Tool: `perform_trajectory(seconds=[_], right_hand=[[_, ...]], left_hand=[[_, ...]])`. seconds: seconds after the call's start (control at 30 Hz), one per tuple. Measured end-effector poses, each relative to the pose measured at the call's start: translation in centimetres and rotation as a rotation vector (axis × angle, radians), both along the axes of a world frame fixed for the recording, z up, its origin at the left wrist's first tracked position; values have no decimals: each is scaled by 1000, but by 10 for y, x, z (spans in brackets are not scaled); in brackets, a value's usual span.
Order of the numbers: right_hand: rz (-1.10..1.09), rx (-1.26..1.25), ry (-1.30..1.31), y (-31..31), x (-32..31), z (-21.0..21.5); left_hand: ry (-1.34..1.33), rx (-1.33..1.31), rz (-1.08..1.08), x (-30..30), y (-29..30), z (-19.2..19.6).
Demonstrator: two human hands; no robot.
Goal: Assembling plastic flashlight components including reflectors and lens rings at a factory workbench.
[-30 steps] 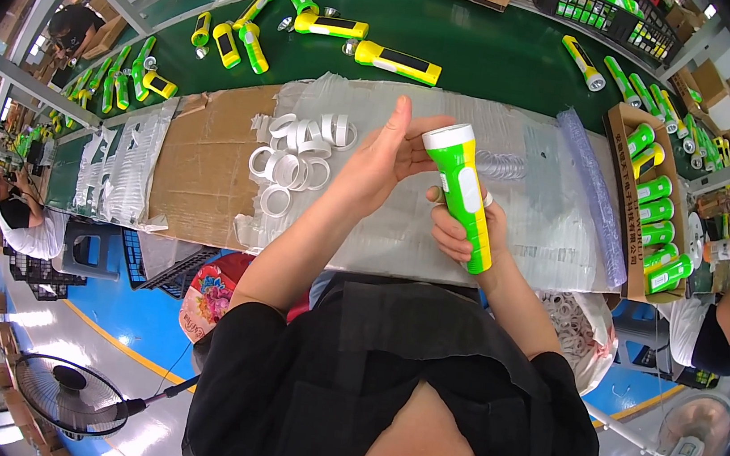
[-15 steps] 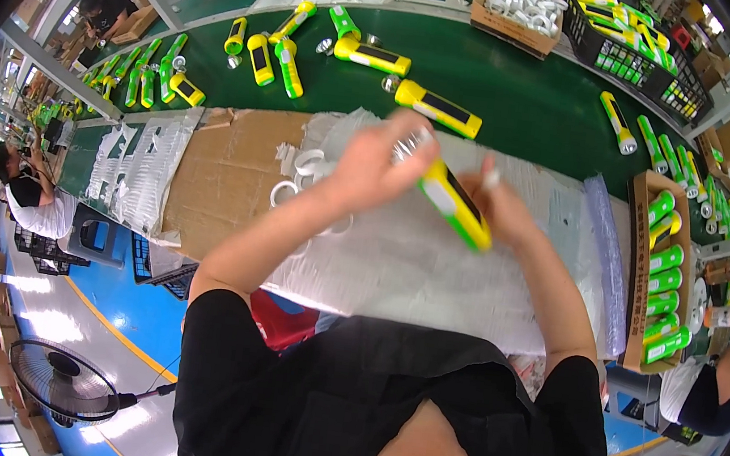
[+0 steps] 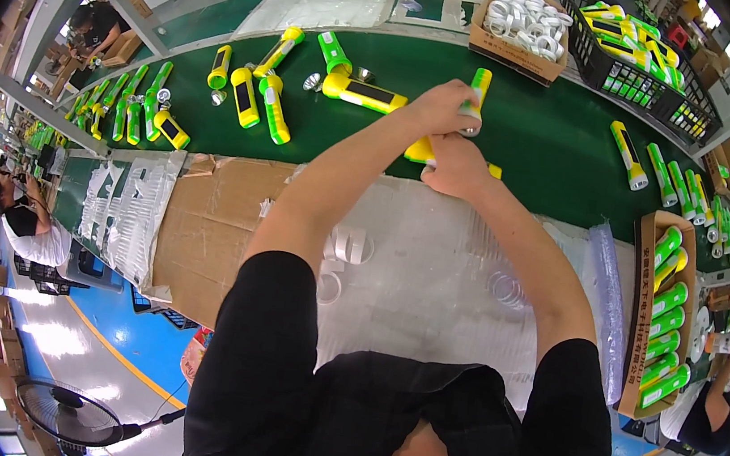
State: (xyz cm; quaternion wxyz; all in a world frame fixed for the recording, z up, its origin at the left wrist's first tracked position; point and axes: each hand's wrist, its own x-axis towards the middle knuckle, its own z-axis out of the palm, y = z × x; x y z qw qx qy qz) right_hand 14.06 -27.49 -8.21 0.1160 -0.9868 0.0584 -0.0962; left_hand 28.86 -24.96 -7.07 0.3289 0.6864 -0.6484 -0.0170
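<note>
Out over the green conveyor belt (image 3: 565, 134), my left hand (image 3: 440, 110) is closed on the head end of a yellow and green flashlight (image 3: 481, 84), whose body points away from me. Just nearer, my right hand (image 3: 457, 166) is closed over a second, yellow flashlight (image 3: 419, 150) lying on the belt; its middle is hidden under the hand. To the left, another yellow flashlight (image 3: 364, 94) with a dark panel lies close to my left forearm. White rings (image 3: 348, 244) rest on the plastic-covered worktop below my arms.
Several loose flashlights (image 3: 244, 97) lie farther left on the belt. At the far right stand a carton of white rings (image 3: 518, 56) and a black crate (image 3: 668, 99) of flashlights. A carton (image 3: 635, 349) of green flashlights borders the worktop's right side, beside rolled clear plastic (image 3: 605, 291). Co-workers sit both sides.
Both hands have moved from above the worktop out to the belt. The flashlight went with my left hand and was turned; my right hand has come onto the flashlight lying there.
</note>
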Motion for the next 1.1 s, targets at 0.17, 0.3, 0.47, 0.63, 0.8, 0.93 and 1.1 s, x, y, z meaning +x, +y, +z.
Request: perform_trajectory(seconds=[0.17, 0.3, 0.47, 0.63, 0.8, 0.93, 1.1], right_hand=[[-71, 177, -84, 6, -74, 50], [-55, 188, -320, 36, -126, 74], [-82, 187, -358, 84, -176, 86], [-84, 718, -254, 128, -225, 66], [0, 1710, -118, 171, -243, 52], [-65, 1717, -184, 181, -252, 44], [-49, 1724, -191, 169, -262, 42]], left_hand=[[411, -5, 192, -25, 64, 41], [1049, 291, 275, -92, 129, 44], [1688, 157, 62, -177, 180, 50], [1012, -248, 124, -226, 223, 59], [410, -386, -144, -262, 247, 42], [262, -323, -254, -267, 252, 32], [-102, -400, 150, -182, 305, 29]])
